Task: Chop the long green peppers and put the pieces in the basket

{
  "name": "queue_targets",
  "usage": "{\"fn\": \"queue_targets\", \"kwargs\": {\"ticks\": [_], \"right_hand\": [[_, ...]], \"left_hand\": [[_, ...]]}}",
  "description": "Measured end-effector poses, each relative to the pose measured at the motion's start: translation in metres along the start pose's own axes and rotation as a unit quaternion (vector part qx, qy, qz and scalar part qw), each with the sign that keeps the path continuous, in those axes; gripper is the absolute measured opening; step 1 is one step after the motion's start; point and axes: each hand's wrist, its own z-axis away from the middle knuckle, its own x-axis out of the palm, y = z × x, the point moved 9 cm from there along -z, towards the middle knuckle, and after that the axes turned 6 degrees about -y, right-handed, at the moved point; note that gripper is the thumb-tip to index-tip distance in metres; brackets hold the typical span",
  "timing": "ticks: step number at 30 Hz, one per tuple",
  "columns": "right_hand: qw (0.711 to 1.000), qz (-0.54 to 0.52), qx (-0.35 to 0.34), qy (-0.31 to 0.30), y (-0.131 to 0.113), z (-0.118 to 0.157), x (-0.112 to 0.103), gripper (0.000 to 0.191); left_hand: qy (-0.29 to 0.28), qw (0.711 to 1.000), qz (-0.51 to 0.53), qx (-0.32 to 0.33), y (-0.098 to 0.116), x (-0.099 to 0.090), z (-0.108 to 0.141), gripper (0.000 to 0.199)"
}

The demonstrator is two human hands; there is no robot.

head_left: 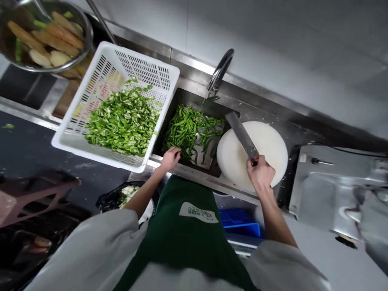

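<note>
My right hand point(261, 173) grips the handle of a cleaver point(242, 135), its broad blade slanting up and left over the round white cutting board point(273, 141). My left hand point(170, 159) is at the front rim of the sink, beside the long green peppers point(186, 127). Its fingers are bent loosely, a little apart, with nothing visible in them. The peppers lie heaped in the sink basin point(171, 113). A white plastic basket point(106, 151) to the left contains a pile of cut green peppers point(124, 121).
A curved faucet point(222, 66) rises behind the basin. At the upper left stands a metal bowl point(87, 36) of peeled vegetables. Metal equipment point(321, 198) is at the right. Below are a blue crate point(239, 222), a black-lined bin point(106, 198) with scraps and a pinkish stool point(39, 194).
</note>
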Motion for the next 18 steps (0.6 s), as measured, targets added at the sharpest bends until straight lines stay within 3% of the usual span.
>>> {"fn": "queue_targets", "kwargs": {"ticks": [1,3,5,8,12,18], "right_hand": [[0.999,0.027,0.029,-0.009,0.020,0.005,0.011,0.027],[0.993,0.071,0.091,-0.033,0.057,0.020,0.031,0.029],[0.983,0.097,0.138,-0.067,0.085,0.039,0.048,0.030],[0.971,0.108,0.186,-0.102,0.113,0.070,0.070,0.028],[0.968,0.093,0.203,-0.118,0.123,0.098,0.099,0.024],[0.973,0.084,0.190,-0.102,0.106,0.100,0.127,0.022]], "left_hand": [[-0.103,0.994,-0.035,-0.033,-0.009,0.039,-0.029,0.038],[-0.163,0.984,-0.043,-0.059,-0.028,0.081,-0.076,0.050],[-0.174,0.981,-0.044,-0.079,-0.051,0.104,-0.106,0.067],[-0.180,0.979,-0.045,-0.088,-0.084,0.131,-0.125,0.079],[-0.191,0.978,-0.040,-0.071,-0.106,0.166,-0.133,0.067],[-0.238,0.970,0.009,-0.057,-0.097,0.208,-0.153,0.045]]}}
